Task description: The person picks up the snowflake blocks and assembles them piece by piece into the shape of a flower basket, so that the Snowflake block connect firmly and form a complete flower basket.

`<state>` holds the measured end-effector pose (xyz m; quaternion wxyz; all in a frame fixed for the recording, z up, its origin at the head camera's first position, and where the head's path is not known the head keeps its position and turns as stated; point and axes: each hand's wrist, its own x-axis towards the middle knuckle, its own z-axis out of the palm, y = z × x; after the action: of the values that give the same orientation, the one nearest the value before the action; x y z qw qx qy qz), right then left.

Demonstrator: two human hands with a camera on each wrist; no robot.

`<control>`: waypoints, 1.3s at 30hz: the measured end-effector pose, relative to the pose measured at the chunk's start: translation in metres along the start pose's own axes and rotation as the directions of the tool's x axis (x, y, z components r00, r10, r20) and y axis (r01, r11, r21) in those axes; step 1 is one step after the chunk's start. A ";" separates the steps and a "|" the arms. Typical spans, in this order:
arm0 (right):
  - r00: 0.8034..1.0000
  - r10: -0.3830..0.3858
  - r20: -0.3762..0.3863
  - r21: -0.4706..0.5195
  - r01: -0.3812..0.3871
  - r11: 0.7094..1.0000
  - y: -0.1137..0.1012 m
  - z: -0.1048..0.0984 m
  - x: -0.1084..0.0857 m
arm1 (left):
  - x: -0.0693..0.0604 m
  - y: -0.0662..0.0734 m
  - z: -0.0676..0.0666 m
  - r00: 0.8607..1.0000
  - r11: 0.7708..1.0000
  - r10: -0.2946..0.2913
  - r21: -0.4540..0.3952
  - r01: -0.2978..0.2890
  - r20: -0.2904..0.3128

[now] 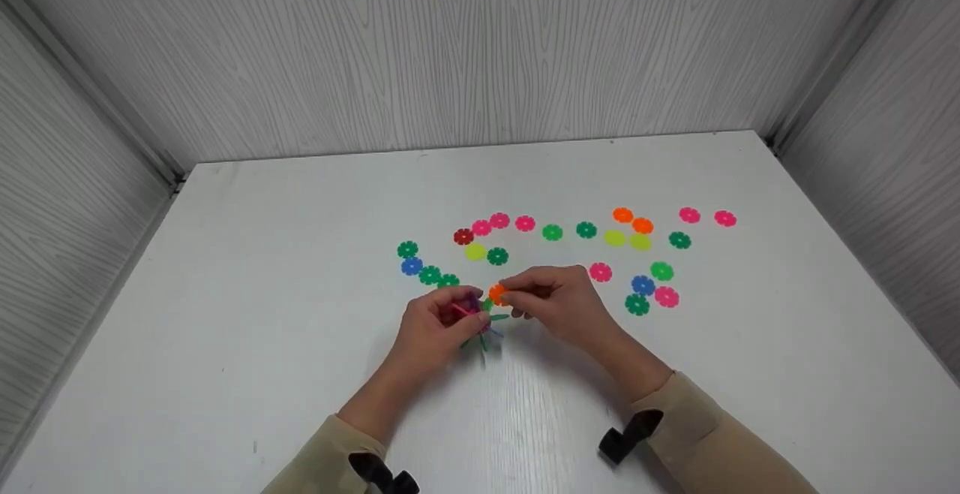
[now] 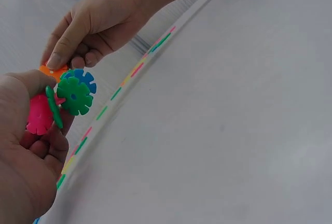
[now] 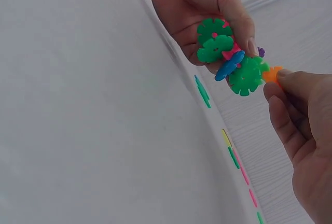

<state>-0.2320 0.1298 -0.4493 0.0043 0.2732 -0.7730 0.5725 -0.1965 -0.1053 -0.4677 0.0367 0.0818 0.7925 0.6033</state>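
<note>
My left hand (image 1: 439,329) grips a cluster of joined notched discs above the white table; pink, purple, green and blue pieces stick out from it. Between thumb and forefinger, my right hand (image 1: 562,302) pinches an orange disc (image 1: 498,294) at the cluster's right side. In the right wrist view the orange disc (image 3: 272,74) meets the edge of a green disc (image 3: 246,77), beside a blue disc (image 3: 228,67). The left wrist view shows a pink disc (image 2: 40,114) within the left hand (image 2: 28,146); the palm and fingers hide part of the cluster.
Loose discs lie flat beyond the hands on the table (image 1: 300,254): a green one (image 1: 407,249) and others at left, a dark red one (image 1: 463,236) in the middle, several at right, including a blue one (image 1: 643,285). Grey wood-grain panels (image 1: 450,51) stand behind and on both sides.
</note>
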 end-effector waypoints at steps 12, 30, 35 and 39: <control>0.999 0.039 0.034 -0.025 -0.038 0.999 -0.002 -0.003 -0.001 | 0.000 0.004 0.003 1.000 1.000 0.012 0.022 -0.012 0.009; 0.949 0.186 -0.255 -0.056 -0.206 0.977 0.043 -0.085 -0.001 | 0.005 -0.002 0.001 0.997 0.999 -0.032 -0.041 0.029 -0.074; 0.918 0.310 -0.247 -0.149 -0.352 0.924 0.053 -0.113 -0.006 | 0.005 -0.004 0.000 0.997 0.997 -0.030 -0.079 0.024 -0.075; 0.886 0.425 -0.185 -0.174 -0.456 0.873 0.055 -0.121 -0.007 | 0.005 -0.004 -0.001 0.996 0.994 -0.040 -0.106 0.031 -0.085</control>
<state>-0.2869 0.2509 -0.4580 -0.0426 0.0464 -0.8694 0.4900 -0.2020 -0.1064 -0.4712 0.0173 0.0395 0.7621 0.6460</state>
